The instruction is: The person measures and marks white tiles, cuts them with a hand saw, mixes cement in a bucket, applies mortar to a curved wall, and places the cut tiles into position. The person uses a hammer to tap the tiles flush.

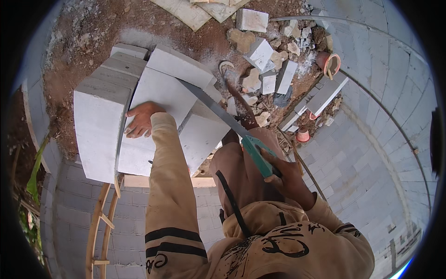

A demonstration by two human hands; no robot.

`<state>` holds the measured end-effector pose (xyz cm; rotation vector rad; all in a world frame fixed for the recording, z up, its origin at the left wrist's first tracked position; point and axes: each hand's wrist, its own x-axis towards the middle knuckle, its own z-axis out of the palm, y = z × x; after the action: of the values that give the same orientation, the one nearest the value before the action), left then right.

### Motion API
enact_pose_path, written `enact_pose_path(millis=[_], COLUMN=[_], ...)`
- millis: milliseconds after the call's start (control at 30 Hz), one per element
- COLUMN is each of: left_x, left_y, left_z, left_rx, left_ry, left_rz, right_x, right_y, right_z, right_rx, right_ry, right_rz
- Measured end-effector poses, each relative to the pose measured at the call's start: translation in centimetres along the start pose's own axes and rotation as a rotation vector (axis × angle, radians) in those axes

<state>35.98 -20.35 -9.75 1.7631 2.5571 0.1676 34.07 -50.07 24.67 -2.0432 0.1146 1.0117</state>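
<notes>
My left hand [141, 120] lies with its fingers spread on a pale grey-white building block [160, 88], near its left edge. My right hand [290, 179] is wrapped round the teal handle of a handsaw [218, 109]. The long grey blade slants up and left, and its far end lies along the right edge of that block. Whether the teeth are in a cut cannot be made out. Another pale block [181, 65] lies beyond the blade's tip, and a further one [204, 132] sits below the blade.
A stack of large blocks [100, 116] stands at the left. Broken blocks and rubble [267, 58] lie on the dirt ahead. An orange bucket [332, 63] lies tipped at the right near a block wall [367, 153]. A wooden ladder [97, 223] leans at the lower left.
</notes>
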Motion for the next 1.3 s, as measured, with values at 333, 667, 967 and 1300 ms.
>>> enact_pose_path(millis=[333, 667, 967, 1300], left_x=[0.6, 0.2, 0.0, 0.2], left_y=[-0.3, 0.4, -0.1, -0.6], left_z=[0.5, 0.2, 0.4, 0.5], left_rx=[0.083, 0.078, 0.119, 0.097], left_ry=[0.047, 0.018, -0.019, 0.022], left_rz=[-0.047, -0.091, -0.043, -0.005], right_x=[-2.8, 7.0, 8.1, -5.0], right_y=[2.0, 4.2, 0.3, 0.6], right_z=[0.9, 4.9, 2.5, -1.0], right_rx=[-0.02, -0.074, -0.132, 0.016], right_ry=[0.088, -0.054, -0.16, -0.036], right_rz=[-0.062, 0.14, 0.166, 0.157])
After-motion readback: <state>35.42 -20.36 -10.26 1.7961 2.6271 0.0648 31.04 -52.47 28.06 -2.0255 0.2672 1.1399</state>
